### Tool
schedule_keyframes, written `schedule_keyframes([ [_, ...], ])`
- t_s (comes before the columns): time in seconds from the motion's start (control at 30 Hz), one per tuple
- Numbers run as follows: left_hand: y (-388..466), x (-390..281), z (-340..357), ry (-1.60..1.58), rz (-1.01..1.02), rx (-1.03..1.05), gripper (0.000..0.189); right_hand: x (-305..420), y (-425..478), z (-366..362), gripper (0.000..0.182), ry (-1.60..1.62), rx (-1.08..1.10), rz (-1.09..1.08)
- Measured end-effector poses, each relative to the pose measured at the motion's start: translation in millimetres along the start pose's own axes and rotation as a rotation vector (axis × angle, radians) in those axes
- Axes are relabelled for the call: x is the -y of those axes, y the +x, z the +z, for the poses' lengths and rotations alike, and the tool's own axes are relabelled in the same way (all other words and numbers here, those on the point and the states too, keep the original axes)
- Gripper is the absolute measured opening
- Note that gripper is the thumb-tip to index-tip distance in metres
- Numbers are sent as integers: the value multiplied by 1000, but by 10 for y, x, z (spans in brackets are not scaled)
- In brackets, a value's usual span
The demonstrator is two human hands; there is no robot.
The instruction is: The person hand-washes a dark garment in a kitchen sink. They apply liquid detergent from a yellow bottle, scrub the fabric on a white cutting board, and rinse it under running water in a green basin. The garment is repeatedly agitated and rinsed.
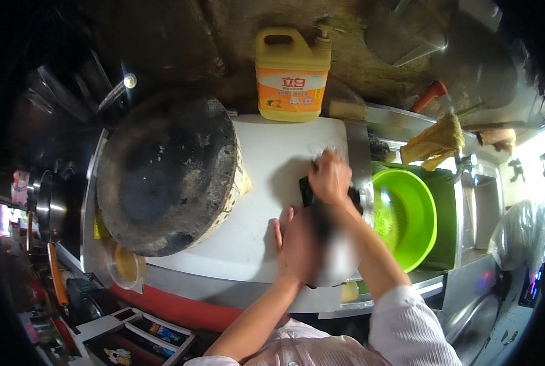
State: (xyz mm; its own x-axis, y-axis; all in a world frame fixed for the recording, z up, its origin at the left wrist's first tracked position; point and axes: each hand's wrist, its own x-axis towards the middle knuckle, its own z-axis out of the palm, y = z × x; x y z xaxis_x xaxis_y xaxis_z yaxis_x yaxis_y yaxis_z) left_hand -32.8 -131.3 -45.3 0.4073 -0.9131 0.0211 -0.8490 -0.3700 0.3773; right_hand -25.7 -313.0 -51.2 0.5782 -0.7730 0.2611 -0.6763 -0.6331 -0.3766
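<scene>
A black object (306, 191), its kind unclear, lies at the right end of a white cutting board (254, 151). My right hand (331, 177) is closed over its upper part, fingers bent around something dark that I cannot make out. On its left side is my left hand (281, 235), with fingers extended along the board; a blurred patch hides the palm and much of the object. Wet drops show on the board just above my right hand. To the left, a large round blackened pan or lid (162, 178) rests over the board, with a patterned light side below its rim.
A yellow detergent jug (293, 73) with a pump stands behind the board. At right, a green basin (425, 219) with liquid sits in the sink, near a tap (460, 167) and a yellow cloth (432, 142). A clear container (128, 267) stands front left.
</scene>
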Motion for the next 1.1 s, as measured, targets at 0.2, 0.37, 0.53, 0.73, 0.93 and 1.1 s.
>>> schedule_keyframes([
  [0.2,8,53,-33,-122,4,-122,71,139,104,-171,31,217,154,164],
  [0.37,-12,92,-136,-25,-96,4,68,94,-902,-96,34,-138,145,-535],
  [0.53,24,-58,3,-120,89,-141,69,45,293,9,19,1,-65,55],
  [0.73,27,104,-64,-120,-52,-123,65,313,-248,-324,18,-231,181,-398],
  [0.93,-3,129,-6,-44,-7,-65,71,213,-204,-50,18,-170,239,-368],
  [1.1,92,-73,-40,-153,110,-158,71,90,462,102,30,-50,-88,64],
])
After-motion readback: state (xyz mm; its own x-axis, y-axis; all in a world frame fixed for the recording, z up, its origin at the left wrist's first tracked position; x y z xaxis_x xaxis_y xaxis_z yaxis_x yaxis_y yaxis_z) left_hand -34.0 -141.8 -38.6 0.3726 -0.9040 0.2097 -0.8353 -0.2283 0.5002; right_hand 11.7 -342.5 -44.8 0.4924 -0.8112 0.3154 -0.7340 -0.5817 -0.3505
